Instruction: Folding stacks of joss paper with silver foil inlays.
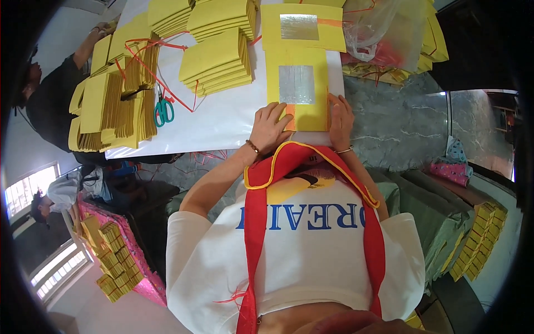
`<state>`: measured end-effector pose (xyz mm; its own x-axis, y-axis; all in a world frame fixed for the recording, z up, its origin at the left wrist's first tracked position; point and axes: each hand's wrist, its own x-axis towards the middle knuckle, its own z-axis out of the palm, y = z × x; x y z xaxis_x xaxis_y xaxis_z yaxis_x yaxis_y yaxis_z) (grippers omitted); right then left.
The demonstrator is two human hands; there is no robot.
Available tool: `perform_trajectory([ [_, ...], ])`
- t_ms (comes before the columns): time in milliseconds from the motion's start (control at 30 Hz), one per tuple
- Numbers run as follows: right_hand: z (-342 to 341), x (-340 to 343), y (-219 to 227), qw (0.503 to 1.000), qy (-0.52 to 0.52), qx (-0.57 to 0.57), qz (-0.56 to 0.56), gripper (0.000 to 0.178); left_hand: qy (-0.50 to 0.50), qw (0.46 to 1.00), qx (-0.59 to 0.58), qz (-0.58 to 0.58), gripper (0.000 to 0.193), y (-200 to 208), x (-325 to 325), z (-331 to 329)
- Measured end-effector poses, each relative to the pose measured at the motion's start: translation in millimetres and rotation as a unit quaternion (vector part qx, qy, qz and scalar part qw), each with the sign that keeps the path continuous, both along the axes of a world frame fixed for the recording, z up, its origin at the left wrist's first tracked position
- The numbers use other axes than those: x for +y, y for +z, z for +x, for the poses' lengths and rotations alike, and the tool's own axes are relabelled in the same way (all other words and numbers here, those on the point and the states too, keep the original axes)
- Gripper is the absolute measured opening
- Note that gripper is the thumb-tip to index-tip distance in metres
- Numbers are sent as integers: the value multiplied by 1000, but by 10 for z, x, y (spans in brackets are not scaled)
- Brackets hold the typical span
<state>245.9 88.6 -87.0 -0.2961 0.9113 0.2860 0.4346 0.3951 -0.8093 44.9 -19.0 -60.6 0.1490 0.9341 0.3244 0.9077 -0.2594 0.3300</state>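
Both hands sit at the near edge of the white table sheet, the left hand and right hand flanking a yellow paper sheet with a silver square. To the left, bare white surface lies open as far as the green-handled scissors and loose red string. Beyond, stacks of yellow paper crowd the far side. A second foil sheet lies just behind. To the right, grey marble is free up to a clear plastic bag.

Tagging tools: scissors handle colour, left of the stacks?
Teal-green handles on the scissors; head view.
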Motion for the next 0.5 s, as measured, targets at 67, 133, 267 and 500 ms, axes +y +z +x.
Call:
perform_trajectory([
  [67, -5, 19, 4, 1000, 3, 4, 3, 40, 9, 1000, -9, 6, 44, -40, -6, 13],
  [133, 1, 17, 9, 1000, 1, 5, -6, 39, 11, 1000, -14, 0, 45, -32, 9, 32],
  [267, -7, 24, 27, 1000, -5, -8, -3, 38, 20, 999, -39, -7, 45, 9, 32, 64],
  [500, -23, 18, 37, 1000, 19, 15, 5, 29, 41, 998, -41, -16, 45, -1, -21, 48],
])
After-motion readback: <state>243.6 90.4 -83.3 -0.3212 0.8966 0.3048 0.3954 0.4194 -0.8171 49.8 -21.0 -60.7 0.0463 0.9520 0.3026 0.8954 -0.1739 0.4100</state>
